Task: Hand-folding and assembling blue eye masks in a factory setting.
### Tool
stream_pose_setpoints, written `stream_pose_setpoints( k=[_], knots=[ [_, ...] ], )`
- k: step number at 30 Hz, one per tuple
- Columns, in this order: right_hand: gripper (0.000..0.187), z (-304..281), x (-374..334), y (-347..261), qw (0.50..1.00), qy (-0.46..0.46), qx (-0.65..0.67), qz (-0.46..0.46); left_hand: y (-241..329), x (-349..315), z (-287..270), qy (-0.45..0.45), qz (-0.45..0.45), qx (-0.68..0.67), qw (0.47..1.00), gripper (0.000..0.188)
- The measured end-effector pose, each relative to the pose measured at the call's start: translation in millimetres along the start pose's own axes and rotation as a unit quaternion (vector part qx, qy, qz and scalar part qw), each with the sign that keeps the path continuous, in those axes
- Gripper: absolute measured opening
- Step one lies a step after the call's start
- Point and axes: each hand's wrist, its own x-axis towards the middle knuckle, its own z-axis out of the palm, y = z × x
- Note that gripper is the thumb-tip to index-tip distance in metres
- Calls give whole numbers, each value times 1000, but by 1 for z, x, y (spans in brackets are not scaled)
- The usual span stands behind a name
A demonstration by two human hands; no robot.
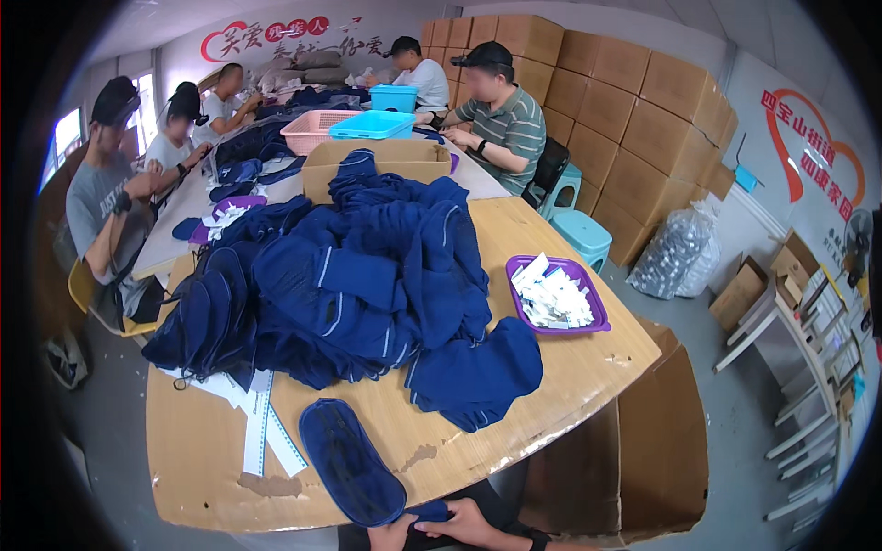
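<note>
At the table's near edge, my left hand (393,533) and my right hand (464,526) are close together, both closed on a small navy cloth piece (428,512). The lower part of my left hand is cut off by the picture's edge. Just beyond my left hand lies an oval navy eye mask (349,459), flat on the wooden table (542,404) with one end at the edge. A large heap of navy cloth pieces (367,275) with thin grey piping covers the middle. One folded navy piece (478,372) spreads from its near right side.
White paper strips (259,427) stick out under stacked navy eye masks (207,308). A purple tray (602,317) holds white labels. An open carton (661,432) stands below the table's right edge. Several people sit along the far table. Stacked cartons (634,129) and a stool (577,234) stand right.
</note>
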Motion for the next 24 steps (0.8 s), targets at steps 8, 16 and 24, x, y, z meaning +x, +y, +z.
stream_pose_setpoints(
  k=[8,16,24],
  knots=[
    [21,-4,7,-12,984,-86,92,130,35,-4,-18,-49,85,56,994,25],
    [24,-7,14,9,978,-122,46,165,24,-5,-21,-29,92,94,991,25],
    [26,-20,4,2,980,-98,85,150,48,-5,-12,-45,206,109,971,19]
  ],
)
